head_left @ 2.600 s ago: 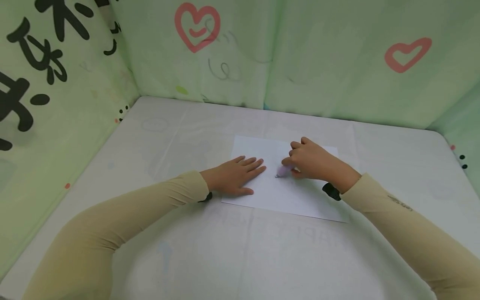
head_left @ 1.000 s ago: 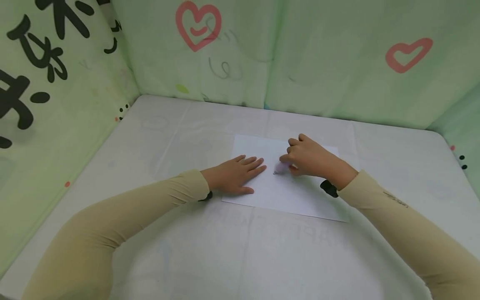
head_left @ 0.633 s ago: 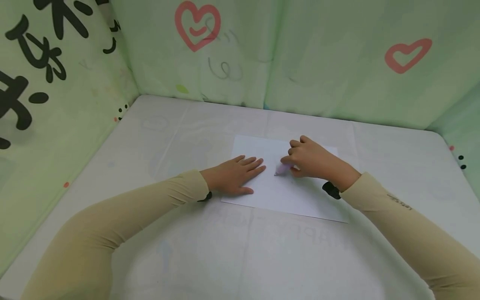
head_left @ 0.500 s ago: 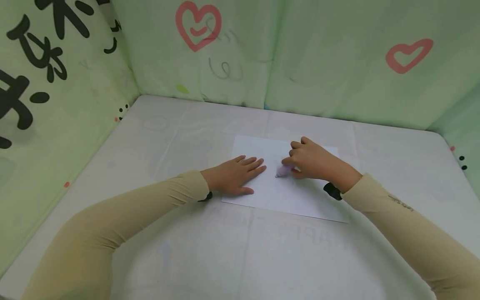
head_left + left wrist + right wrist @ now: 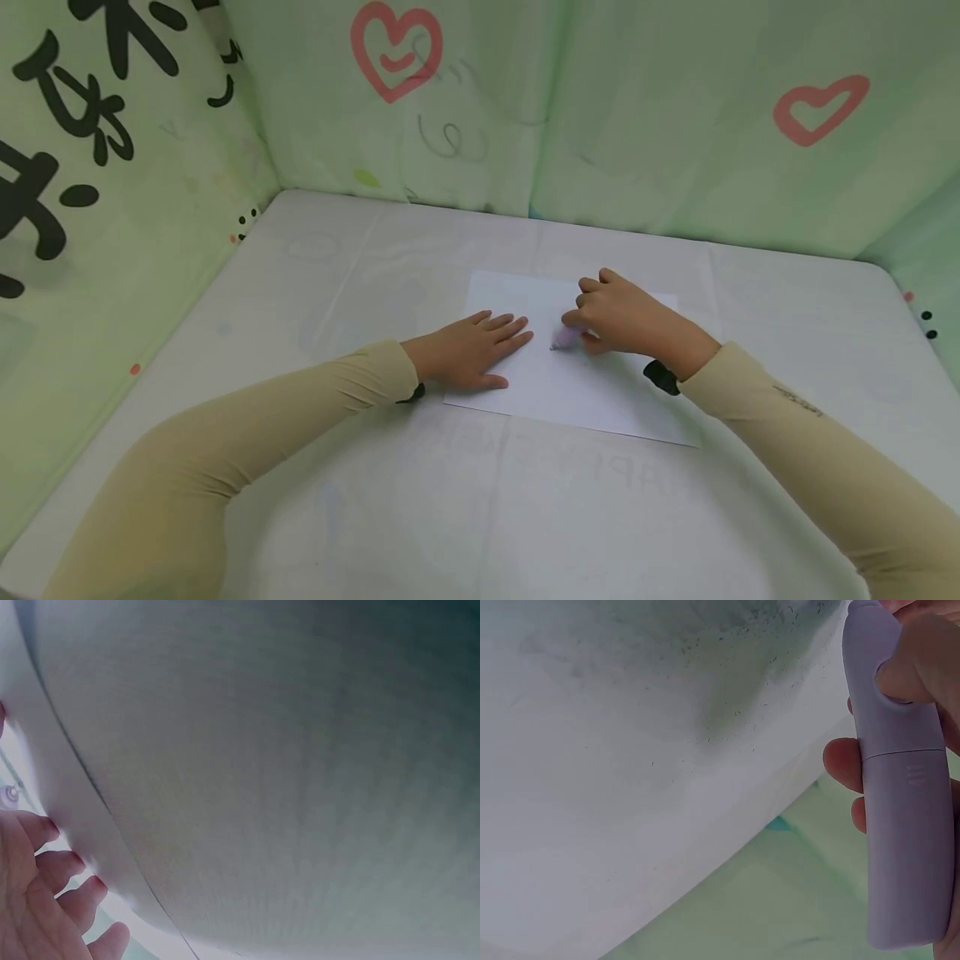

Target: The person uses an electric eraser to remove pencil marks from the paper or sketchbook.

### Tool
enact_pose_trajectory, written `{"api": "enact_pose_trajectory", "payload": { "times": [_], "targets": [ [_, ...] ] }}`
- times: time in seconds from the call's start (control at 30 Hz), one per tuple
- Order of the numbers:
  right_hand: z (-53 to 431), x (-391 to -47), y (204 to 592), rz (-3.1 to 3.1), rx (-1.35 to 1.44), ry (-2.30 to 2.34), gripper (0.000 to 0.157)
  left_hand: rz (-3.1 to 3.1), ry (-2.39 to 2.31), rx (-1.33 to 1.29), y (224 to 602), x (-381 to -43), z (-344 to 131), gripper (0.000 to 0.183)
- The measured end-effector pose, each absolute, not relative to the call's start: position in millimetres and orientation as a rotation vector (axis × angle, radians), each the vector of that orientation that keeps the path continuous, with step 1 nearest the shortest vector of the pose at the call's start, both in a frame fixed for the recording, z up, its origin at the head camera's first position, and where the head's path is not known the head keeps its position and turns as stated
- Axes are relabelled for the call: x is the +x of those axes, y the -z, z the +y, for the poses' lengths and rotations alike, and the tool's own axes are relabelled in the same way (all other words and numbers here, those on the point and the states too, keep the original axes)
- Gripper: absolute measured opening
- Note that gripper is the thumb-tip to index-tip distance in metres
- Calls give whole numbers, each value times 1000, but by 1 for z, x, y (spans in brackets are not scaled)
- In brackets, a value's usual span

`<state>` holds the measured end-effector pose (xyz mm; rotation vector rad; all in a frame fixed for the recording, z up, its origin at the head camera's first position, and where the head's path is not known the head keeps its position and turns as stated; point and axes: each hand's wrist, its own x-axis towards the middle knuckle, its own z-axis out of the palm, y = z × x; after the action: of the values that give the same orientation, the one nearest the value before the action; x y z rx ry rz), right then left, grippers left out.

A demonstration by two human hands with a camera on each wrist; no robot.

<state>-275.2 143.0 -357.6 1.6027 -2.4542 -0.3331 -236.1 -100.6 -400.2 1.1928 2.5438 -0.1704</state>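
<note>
A sheet of white paper (image 5: 592,404) lies on the table in the head view. My left hand (image 5: 472,354) rests flat on its left part, fingers spread. My right hand (image 5: 630,321) grips a lilac electric eraser (image 5: 906,840), its tip pointing down at the middle of the sheet. In the right wrist view the thumb (image 5: 922,667) presses into the round recess on its body, while other fingers curl round behind. Dark crumbs and a grey smudge (image 5: 735,645) show on the paper near the tip. The left wrist view catches only the left hand's fingers and the eraser's end.
A white cloth with faint prints covers the table (image 5: 375,517). Green curtains (image 5: 660,150) with red hearts and black characters stand along the back and sides. Both wrists carry black straps under beige sleeves (image 5: 315,400).
Over these frames my right hand makes small back-and-forth strokes with the electric eraser. Since half a second ago it has shifted slightly away from me. My left hand stays put.
</note>
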Motion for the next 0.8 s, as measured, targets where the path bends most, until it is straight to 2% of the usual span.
{"api": "enact_pose_trajectory", "payload": {
  "times": [0.8],
  "targets": [
    [144, -275, 355, -2485, 1591, 384, 14, 2535, 149, 1204, 397, -234, -101, 72]
  ]
}}
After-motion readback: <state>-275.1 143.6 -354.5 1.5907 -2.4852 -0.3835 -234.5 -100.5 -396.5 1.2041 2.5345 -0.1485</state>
